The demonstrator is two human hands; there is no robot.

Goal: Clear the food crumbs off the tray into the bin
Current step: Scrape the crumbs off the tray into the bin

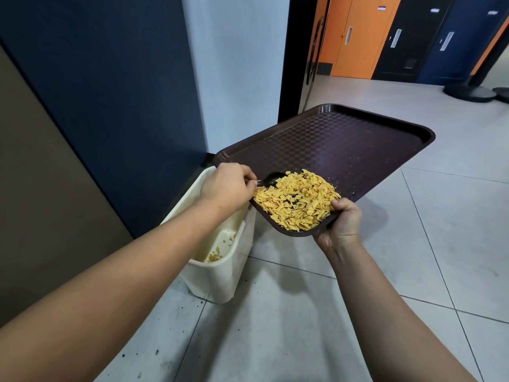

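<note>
Floor: the tiled floor (413,271) carried the bin; dark specks lay on the tiles near its base.
Wall: a dark blue panel (110,78) stood close behind the bin, leaving little room on that side.
Tray: the brown tray (344,144) was held tilted, near corner lowest and just beside the bin's rim — probably so the heap would slide.
Bin: the cream bin (220,274) stood open-topped below, a few crumbs already inside.
Crumbs: the yellow crumbs (296,199) were heaped in that low corner.
Right hand: the right hand (340,224) clasped the tray's near edge, thumb on top.
Left hand: the left hand (228,186) pinched a dark spoon (271,180) — bowl at the heap's edge, apparently to rake it out.
</note>
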